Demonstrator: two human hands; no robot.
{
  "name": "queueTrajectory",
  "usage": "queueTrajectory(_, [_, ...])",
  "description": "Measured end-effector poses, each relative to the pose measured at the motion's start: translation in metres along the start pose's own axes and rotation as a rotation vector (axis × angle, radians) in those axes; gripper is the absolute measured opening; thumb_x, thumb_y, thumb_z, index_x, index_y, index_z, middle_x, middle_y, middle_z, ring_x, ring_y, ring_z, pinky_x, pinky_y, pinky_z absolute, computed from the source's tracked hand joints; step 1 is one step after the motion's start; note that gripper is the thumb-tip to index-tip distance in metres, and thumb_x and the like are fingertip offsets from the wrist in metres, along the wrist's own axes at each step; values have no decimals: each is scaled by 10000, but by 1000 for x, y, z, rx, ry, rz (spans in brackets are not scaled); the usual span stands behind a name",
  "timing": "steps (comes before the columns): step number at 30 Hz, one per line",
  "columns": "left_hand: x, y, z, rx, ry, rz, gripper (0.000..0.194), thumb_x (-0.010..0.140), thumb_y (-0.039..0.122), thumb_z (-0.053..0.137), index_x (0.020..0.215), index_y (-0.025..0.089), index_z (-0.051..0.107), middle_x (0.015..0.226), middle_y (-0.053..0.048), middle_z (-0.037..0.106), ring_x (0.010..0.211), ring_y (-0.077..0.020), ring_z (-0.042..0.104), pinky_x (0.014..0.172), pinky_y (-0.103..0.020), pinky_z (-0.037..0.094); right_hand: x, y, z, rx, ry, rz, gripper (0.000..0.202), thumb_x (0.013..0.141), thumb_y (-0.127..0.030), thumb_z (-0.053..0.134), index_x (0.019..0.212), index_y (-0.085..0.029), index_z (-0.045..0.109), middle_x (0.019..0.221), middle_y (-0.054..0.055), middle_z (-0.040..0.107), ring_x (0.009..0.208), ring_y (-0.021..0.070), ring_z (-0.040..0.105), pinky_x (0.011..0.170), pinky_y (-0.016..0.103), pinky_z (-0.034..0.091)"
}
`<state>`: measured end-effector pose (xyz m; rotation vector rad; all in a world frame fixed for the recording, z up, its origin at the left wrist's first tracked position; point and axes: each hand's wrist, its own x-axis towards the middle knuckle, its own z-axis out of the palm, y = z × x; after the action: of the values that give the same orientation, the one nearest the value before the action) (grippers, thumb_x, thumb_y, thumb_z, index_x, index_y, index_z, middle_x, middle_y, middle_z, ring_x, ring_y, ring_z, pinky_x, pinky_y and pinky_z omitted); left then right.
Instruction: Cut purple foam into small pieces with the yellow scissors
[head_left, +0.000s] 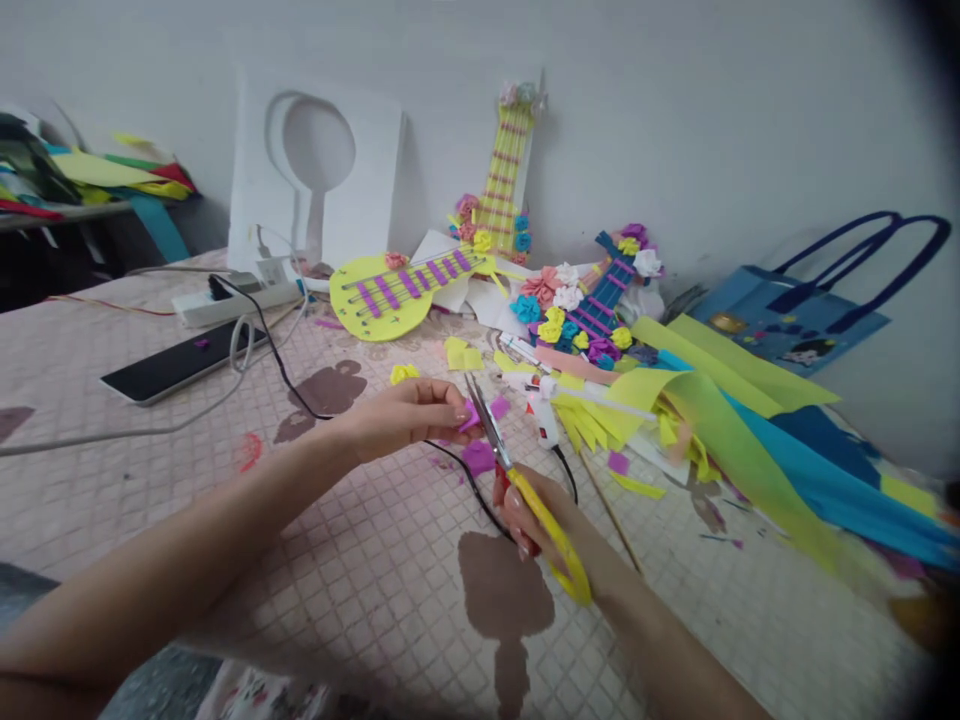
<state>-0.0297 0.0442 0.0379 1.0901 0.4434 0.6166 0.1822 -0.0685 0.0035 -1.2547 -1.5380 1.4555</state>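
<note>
A small purple paper piece (471,414) is near the white hot-glue gun with a red switch (546,425), to its left, pinched between the thumb and forefinger of the left hand (405,415) and close against the blades of the yellow-and-red-handled metal scissors (529,494). The right hand (574,525) is wrapped around the handle loops; the blades look narrowly parted, though whether they bite the paper I cannot tell. The step looks like trimming; it should go best with the paper taut beside the cut, short snips, and the left fingertips clear of the cutting line. The left forearm reaches across from the lower left, fingers curled; the right forearm extends from below the glue gun, aiming the blades away from the body. Loose purple paper scraps (478,459) lie left of the glue gun, yellow paper strips (592,425) to its right, and a yellow guitar-shaped cutout with purple bands (405,318) beyond it, leftward.
</note>
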Motion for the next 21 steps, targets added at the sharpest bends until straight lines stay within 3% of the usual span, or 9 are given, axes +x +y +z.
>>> queueTrajectory(10, [-2,5,-4,-1,-40,-18,270,717,284,831,733,117,619,787,-63,736,735,-117,696,748,-226,541,-1,-25,2,-139,8,-13,443,830,-604,585,724,-221,390,620,-56,401,524,87,340,451,221,321])
queueTrajectory(21, [-3,6,-7,-18,-57,-28,244,720,262,827,725,123,626,785,-62,736,765,-137,710,762,-250,548,-2,-26,2,-139,27,-19,409,820,-559,629,712,-222,423,591,-56,405,513,95,330,454,235,292])
